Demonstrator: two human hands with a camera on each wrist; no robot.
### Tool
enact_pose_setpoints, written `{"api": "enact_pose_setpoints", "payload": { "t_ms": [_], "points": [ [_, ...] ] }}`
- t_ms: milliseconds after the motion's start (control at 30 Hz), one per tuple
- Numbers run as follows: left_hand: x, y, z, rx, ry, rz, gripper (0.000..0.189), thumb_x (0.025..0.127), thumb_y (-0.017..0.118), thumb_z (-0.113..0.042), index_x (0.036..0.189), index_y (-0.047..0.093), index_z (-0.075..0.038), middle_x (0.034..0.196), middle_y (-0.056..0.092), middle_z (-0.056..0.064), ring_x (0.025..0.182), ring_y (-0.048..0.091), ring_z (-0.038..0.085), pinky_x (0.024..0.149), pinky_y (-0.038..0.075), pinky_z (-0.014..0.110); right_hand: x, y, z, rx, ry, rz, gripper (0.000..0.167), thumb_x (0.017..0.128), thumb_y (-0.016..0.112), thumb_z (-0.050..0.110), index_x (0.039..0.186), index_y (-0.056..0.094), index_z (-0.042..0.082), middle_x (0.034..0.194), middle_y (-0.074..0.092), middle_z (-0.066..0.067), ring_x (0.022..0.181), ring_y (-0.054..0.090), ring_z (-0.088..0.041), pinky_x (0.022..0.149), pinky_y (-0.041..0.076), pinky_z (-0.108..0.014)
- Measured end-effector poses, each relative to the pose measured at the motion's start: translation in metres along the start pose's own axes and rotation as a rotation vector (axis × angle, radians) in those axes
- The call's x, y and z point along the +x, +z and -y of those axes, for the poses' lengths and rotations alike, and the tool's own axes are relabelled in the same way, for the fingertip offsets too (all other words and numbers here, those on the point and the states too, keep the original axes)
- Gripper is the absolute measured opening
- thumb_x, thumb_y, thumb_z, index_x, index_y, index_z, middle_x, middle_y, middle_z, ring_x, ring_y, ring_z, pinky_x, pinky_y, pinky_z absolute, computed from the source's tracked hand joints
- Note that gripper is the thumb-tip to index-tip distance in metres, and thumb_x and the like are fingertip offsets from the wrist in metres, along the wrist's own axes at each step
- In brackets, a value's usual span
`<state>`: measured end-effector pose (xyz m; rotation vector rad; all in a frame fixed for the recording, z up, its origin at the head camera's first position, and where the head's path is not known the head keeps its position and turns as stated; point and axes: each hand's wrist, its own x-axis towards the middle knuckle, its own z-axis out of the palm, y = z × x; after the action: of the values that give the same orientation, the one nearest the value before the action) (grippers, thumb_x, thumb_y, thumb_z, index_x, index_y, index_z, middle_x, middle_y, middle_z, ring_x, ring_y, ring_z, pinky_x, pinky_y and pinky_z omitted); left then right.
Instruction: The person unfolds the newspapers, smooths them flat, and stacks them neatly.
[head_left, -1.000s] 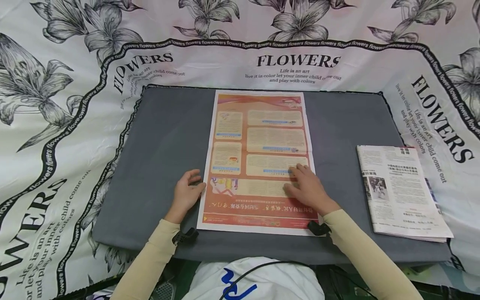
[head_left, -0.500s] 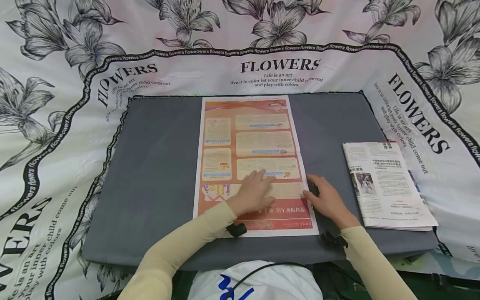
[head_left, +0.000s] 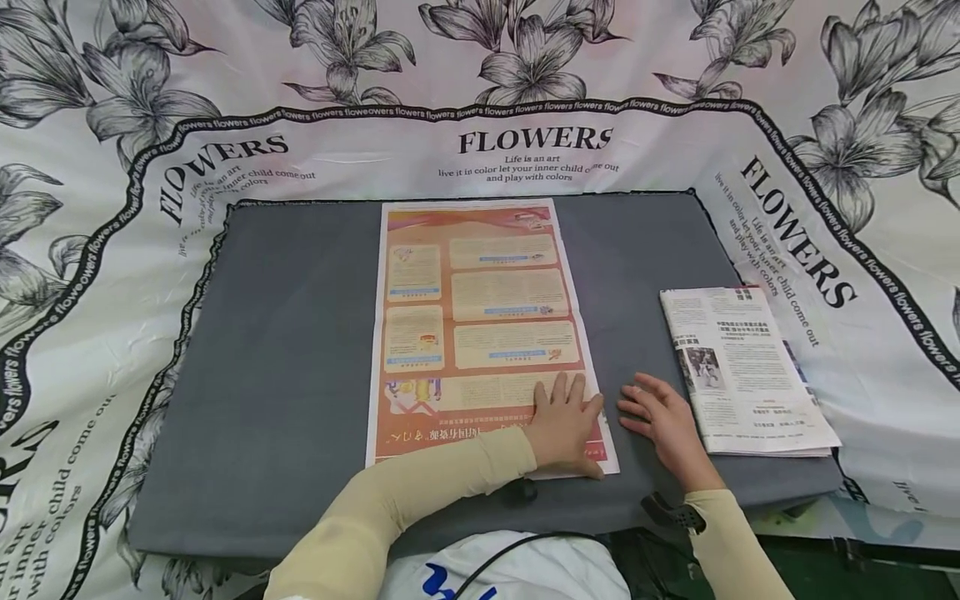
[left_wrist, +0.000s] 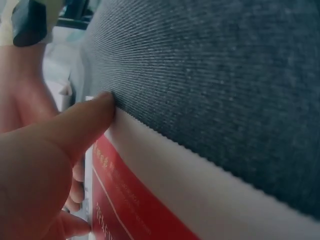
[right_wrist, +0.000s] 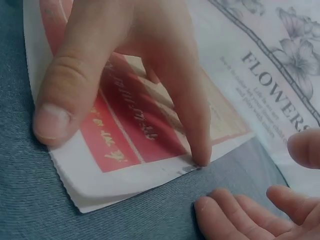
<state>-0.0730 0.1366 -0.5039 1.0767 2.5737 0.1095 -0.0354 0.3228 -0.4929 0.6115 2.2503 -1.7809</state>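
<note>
An orange-and-red printed newspaper sheet [head_left: 510, 346] lies flat on the grey surface. My left hand [head_left: 562, 429] rests on its near right corner, fingers spread and fairly straight. In the left wrist view the left thumb [left_wrist: 85, 122] touches the sheet's near edge. The right wrist view shows the left thumb and a finger on either side of the sheet's corner [right_wrist: 100, 192], which shows more than one layer. Just right of the sheet, apart from it, my right hand [head_left: 667, 429] has loosely bent fingers and holds nothing.
A folded stack of newspapers [head_left: 750, 408] lies to the right on the grey tabletop [head_left: 292, 375]. White cloth printed with flowers [head_left: 517, 167] surrounds the grey area. The person's lap and a black cable [head_left: 517, 542] are at the near edge.
My left hand has crossed from the sheet's left edge to its near right corner. My right hand has left the sheet and moved right. The head view has shifted.
</note>
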Motion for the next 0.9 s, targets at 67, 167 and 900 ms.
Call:
{"api": "enact_pose_setpoints", "payload": {
  "t_ms": [67,167,900],
  "points": [
    [0.001,0.000,0.001,0.000,-0.004,-0.013,0.108,0.074,0.071,-0.079,0.160,0.031,-0.028,0.170,0.020,0.010,0.157,0.018,0.036,0.119,0.029,0.060,0.000,0.000,0.000,0.052,0.018,0.016,0.067,0.109,0.045,0.035,0.161,0.020,0.002,0.159,0.033,-0.031,0.098,0.063,0.013,0.087,0.058,-0.020],
    [0.003,0.000,0.002,0.000,-0.003,-0.028,0.103,0.077,0.070,-0.077,0.160,0.032,-0.030,0.169,0.023,0.009,0.156,0.021,0.035,0.117,0.030,0.059,0.000,0.000,0.000,0.079,0.015,0.018,0.068,0.109,0.046,0.036,0.161,0.021,0.001,0.158,0.035,-0.030,0.098,0.065,0.010,0.086,0.058,-0.020],
    [0.007,-0.014,0.025,-0.296,0.024,0.018,0.075,0.091,0.070,-0.052,0.155,0.041,-0.026,0.154,0.050,-0.003,0.139,0.043,0.020,0.113,0.040,0.046,0.017,0.019,-0.006,0.209,0.089,0.227,0.068,0.111,0.039,0.039,0.161,0.014,-0.001,0.117,0.061,0.007,0.097,0.067,-0.001,0.083,0.058,-0.029]
  ]
}}
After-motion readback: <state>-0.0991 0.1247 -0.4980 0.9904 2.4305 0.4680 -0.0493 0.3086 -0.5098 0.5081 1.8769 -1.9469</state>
